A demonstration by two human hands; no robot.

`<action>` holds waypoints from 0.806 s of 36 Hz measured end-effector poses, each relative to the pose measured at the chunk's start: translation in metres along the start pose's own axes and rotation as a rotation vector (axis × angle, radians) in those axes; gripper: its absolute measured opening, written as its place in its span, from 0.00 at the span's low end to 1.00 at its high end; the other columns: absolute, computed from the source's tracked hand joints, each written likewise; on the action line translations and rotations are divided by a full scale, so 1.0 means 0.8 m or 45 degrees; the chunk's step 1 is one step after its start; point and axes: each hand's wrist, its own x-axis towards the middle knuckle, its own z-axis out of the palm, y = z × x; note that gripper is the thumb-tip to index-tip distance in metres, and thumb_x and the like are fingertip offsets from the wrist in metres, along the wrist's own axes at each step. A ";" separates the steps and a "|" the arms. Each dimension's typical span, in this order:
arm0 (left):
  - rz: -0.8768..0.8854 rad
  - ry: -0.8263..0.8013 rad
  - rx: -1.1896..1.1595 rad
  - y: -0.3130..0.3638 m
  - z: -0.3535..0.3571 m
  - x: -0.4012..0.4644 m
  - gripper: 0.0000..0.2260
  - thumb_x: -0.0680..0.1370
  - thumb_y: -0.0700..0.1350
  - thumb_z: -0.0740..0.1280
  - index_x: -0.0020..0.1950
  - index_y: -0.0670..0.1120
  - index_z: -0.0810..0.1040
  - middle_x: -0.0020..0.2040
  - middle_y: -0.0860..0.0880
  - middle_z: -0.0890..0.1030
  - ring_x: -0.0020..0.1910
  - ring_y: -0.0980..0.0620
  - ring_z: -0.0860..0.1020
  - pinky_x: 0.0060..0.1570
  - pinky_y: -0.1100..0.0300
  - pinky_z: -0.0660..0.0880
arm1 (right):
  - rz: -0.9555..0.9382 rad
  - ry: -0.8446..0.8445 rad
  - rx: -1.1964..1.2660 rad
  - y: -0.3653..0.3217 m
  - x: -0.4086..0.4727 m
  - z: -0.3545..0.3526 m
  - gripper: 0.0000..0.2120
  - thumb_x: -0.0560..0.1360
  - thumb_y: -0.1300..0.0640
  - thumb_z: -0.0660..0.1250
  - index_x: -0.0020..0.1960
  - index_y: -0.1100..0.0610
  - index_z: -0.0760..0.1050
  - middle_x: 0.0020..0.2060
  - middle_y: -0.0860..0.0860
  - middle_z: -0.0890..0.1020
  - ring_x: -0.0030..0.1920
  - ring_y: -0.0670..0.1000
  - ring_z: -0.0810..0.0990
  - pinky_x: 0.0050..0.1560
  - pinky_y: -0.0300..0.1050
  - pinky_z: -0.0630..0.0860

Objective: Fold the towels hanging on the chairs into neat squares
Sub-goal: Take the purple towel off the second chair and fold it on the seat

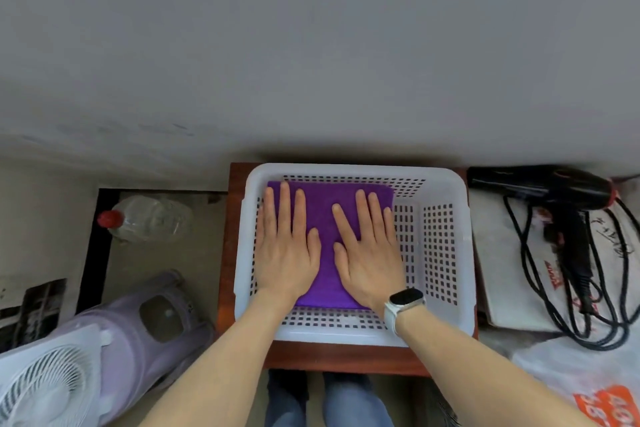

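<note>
A purple towel point(325, 215), folded into a flat square, lies in the left part of a white perforated plastic basket point(440, 253). My left hand point(285, 246) rests flat on the towel's left half, fingers spread. My right hand point(369, 253) lies flat on its right half, a white smartwatch on that wrist. Neither hand grips anything. The basket stands on a small reddish-brown wooden table point(225, 253) against a grey wall.
A black hair dryer point(554, 191) with a coiled cord lies on a white bag to the right. Left of the table, on the floor, are a clear bottle with a red cap point(145, 218), a lilac appliance point(145, 326) and a white fan point(48, 385).
</note>
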 end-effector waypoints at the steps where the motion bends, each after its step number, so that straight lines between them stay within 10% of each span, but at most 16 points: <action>1: -0.003 -0.007 0.003 0.000 -0.001 0.001 0.27 0.78 0.50 0.49 0.74 0.43 0.47 0.75 0.42 0.54 0.74 0.43 0.51 0.70 0.45 0.49 | 0.003 -0.010 0.003 -0.001 0.000 -0.001 0.27 0.76 0.48 0.50 0.74 0.52 0.50 0.73 0.60 0.60 0.74 0.57 0.50 0.71 0.60 0.50; 10: 0.031 -0.193 0.042 0.008 -0.044 -0.004 0.27 0.79 0.50 0.51 0.76 0.44 0.48 0.77 0.43 0.50 0.76 0.44 0.46 0.72 0.49 0.42 | 0.040 -0.087 0.167 -0.015 -0.005 -0.047 0.26 0.76 0.56 0.57 0.74 0.52 0.57 0.75 0.58 0.55 0.75 0.57 0.48 0.73 0.53 0.42; 19: -0.241 -0.056 -0.331 -0.021 -0.146 -0.077 0.21 0.80 0.46 0.55 0.72 0.45 0.62 0.74 0.47 0.62 0.73 0.50 0.58 0.72 0.52 0.54 | -0.030 -0.030 0.252 -0.082 -0.030 -0.133 0.19 0.75 0.61 0.57 0.66 0.58 0.70 0.59 0.55 0.78 0.61 0.57 0.73 0.60 0.50 0.70; 29: -0.585 0.247 -0.383 -0.129 -0.235 -0.261 0.17 0.79 0.45 0.58 0.68 0.44 0.69 0.68 0.46 0.70 0.67 0.47 0.67 0.64 0.53 0.62 | -0.407 -0.070 0.231 -0.239 -0.139 -0.166 0.16 0.77 0.59 0.54 0.62 0.57 0.71 0.56 0.55 0.77 0.57 0.58 0.74 0.54 0.50 0.71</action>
